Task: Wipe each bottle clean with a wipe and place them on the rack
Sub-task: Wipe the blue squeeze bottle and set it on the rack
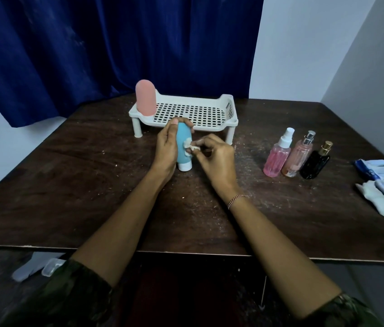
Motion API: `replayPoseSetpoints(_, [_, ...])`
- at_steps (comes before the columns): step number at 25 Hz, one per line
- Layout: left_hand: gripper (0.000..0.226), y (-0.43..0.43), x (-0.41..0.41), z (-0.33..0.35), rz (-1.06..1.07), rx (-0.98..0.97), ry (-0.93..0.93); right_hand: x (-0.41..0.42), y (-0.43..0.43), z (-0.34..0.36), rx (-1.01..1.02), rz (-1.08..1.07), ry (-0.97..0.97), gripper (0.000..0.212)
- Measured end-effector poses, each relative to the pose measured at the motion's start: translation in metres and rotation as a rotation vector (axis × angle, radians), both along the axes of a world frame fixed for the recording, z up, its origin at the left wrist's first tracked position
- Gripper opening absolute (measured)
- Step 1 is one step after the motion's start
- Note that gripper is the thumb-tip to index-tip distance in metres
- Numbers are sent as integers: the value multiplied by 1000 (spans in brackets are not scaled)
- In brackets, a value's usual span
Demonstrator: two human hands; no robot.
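The left grip [165,148] clasped the blue bottle [181,140], cap down on the table [87,185]; the right grip [218,160] pinched a crumpled wipe [189,147] against its three-o'clock side.

Home room: curtain [115,43], worn table [68,185]

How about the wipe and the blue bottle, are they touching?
Touching. The head view shows the right hand pressing the wipe against the side of the blue bottle.
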State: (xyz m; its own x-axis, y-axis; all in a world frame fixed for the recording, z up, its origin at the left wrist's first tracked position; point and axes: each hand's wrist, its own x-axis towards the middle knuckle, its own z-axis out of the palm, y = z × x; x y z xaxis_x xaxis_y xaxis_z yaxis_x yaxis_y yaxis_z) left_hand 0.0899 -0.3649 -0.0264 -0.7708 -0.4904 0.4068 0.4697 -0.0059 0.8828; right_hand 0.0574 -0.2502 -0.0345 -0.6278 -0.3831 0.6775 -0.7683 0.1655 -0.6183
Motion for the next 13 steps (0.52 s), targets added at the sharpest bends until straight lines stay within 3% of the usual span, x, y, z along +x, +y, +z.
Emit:
replayPoseSetpoints(4, [33, 0, 1, 0, 11, -11, 3, 1, 5, 1, 88, 84, 21, 10])
replayPoseSetpoints(10, [31, -1, 0, -3, 5, -54, 18, -7, 3, -2, 56, -21, -31, 12])
replayPoseSetpoints(13, [30, -3, -2, -5, -1, -81, 32, -8, 6, -3, 99, 51, -28, 13])
